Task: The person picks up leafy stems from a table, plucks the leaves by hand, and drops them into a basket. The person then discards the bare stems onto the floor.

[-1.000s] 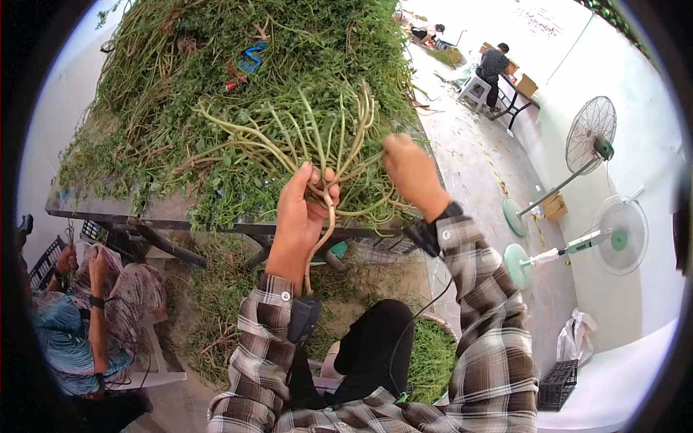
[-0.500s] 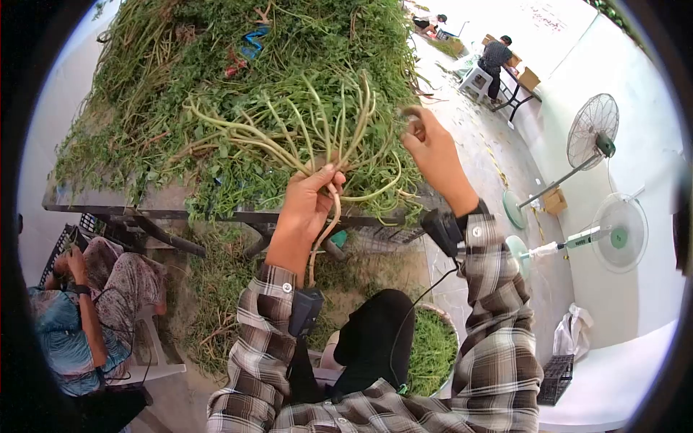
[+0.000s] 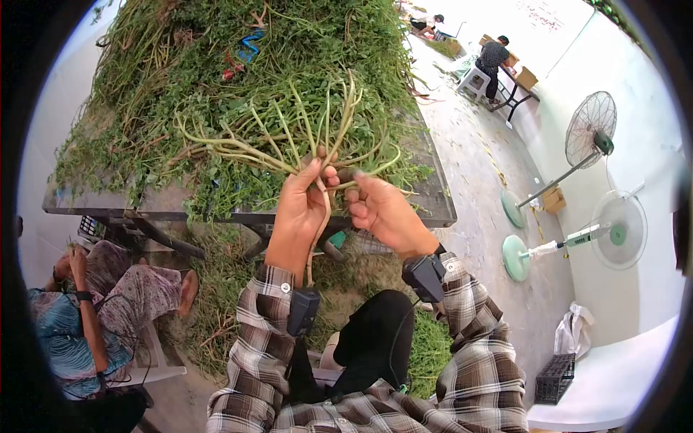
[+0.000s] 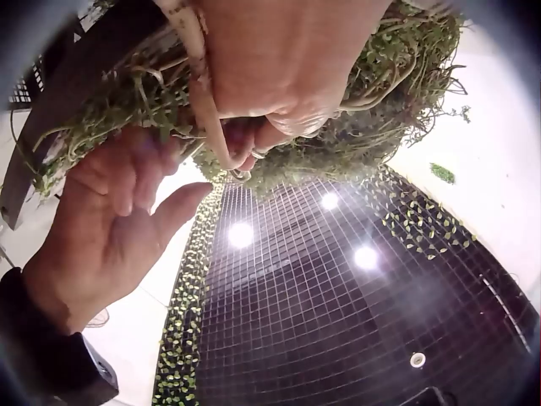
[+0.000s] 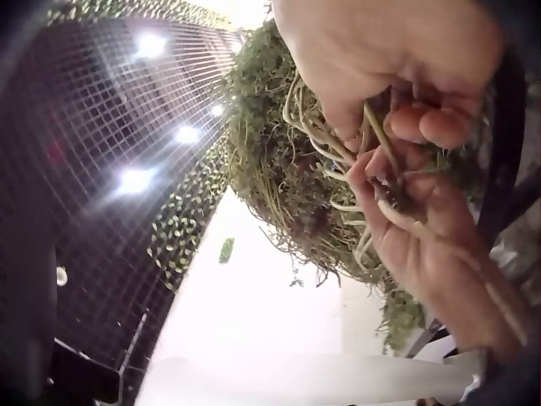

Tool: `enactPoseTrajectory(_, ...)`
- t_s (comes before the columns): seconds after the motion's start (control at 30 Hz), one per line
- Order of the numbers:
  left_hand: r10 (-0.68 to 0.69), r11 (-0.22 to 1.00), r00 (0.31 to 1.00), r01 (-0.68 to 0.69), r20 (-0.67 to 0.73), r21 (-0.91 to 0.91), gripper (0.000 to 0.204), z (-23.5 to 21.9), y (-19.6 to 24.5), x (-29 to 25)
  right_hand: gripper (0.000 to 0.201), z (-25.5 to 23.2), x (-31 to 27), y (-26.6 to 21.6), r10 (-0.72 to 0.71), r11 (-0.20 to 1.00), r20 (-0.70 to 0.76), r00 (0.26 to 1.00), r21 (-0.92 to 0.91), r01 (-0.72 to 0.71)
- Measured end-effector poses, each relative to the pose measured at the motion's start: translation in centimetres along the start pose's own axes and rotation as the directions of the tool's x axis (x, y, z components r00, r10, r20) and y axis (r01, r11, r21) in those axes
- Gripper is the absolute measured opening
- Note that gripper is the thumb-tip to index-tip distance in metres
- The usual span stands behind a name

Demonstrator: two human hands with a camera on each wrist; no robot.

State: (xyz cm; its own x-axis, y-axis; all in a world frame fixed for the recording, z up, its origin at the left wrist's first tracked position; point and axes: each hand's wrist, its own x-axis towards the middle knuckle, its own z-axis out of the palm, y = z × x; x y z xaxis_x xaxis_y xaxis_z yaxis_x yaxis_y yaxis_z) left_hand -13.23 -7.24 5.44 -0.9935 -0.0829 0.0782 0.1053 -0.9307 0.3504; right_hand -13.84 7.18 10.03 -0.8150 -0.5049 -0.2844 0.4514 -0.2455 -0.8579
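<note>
My left hand [image 3: 302, 209] grips a branching plant by its crown, where pale stems [image 3: 249, 150] fan out over the heap. A long thin root [image 3: 315, 242] hangs down along the palm. Close beside it on the right, my right hand [image 3: 386, 216] pinches one side stem between thumb and forefinger. In the right wrist view that stem [image 5: 379, 131] passes between the fingers, and the root [image 5: 439, 241] runs across the left palm. Leafy green stems [image 3: 289, 65] are heaped behind both hands.
The table's front edge [image 3: 173, 216] runs below the heap. A seated person [image 3: 79, 317] is at the left; others sit at the far right back. Two fans [image 3: 590, 133] stand on the right, with a black crate [image 3: 554, 379] below. Cut greens [image 3: 429, 346] lie beside my knee.
My right hand has come in from the upper right, down and left, and now pinches a side stem. My left hand keeps its grip on the plant, which has shifted slightly left.
</note>
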Motion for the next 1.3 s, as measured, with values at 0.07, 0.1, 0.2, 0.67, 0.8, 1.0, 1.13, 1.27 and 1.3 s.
enactPoseTrajectory(0.07,0.007,0.998,1.000,-0.005,-0.028,0.069,0.023,0.4,0.0,-0.3,0.025,-0.1,0.5,0.0,-0.113,0.981,0.006,0.994,0.159,0.110)
enactPoseTrajectory(0.1,0.007,0.998,1.000,-0.005,-0.029,0.070,0.023,0.4,-0.1,-0.3,0.025,-0.2,0.4,0.0,-0.112,0.981,0.006,0.994,0.161,0.110)
enactPoseTrajectory(0.2,0.009,0.999,1.000,-0.008,-0.019,0.051,0.022,0.5,-0.3,-0.3,0.024,-0.6,0.1,-0.2,-0.274,0.962,-0.037,0.961,-0.031,0.273)
enactPoseTrajectory(0.67,0.189,0.946,0.961,-0.123,-0.200,0.301,0.024,0.0,0.3,0.7,0.025,-7.1,-4.0,-9.3,-0.686,0.700,-0.196,0.701,-0.438,0.563)
enactPoseTrajectory(0.8,0.142,0.603,0.972,0.065,-0.187,0.795,0.024,-1.0,1.0,1.0,0.027,-7.5,-5.9,-10.4,-0.611,0.704,-0.158,0.776,-0.555,0.442)
enactPoseTrajectory(1.0,0.044,0.080,0.993,0.110,-0.114,0.991,0.056,0.4,1.7,-1.5,0.026,-7.3,-7.7,-5.9,-0.465,0.754,-0.178,0.867,-0.593,0.282)
enactPoseTrajectory(1.13,-0.390,0.250,0.899,0.310,-0.198,0.917,0.053,1.8,2.3,-2.3,0.025,-6.7,-7.8,-3.0,-0.481,0.738,-0.164,0.862,-0.607,0.296)
enactPoseTrajectory(1.27,-0.359,0.483,0.929,0.105,0.087,0.869,0.032,2.6,-0.5,-3.3,0.025,-6.1,-7.8,-1.1,-0.463,0.760,-0.142,0.875,-0.572,0.309)
enactPoseTrajectory(1.3,-0.361,0.481,0.929,0.107,0.086,0.870,0.032,2.7,-1.6,-3.5,0.025,-5.9,-7.8,-0.7,-0.462,0.762,-0.144,0.875,-0.570,0.308)
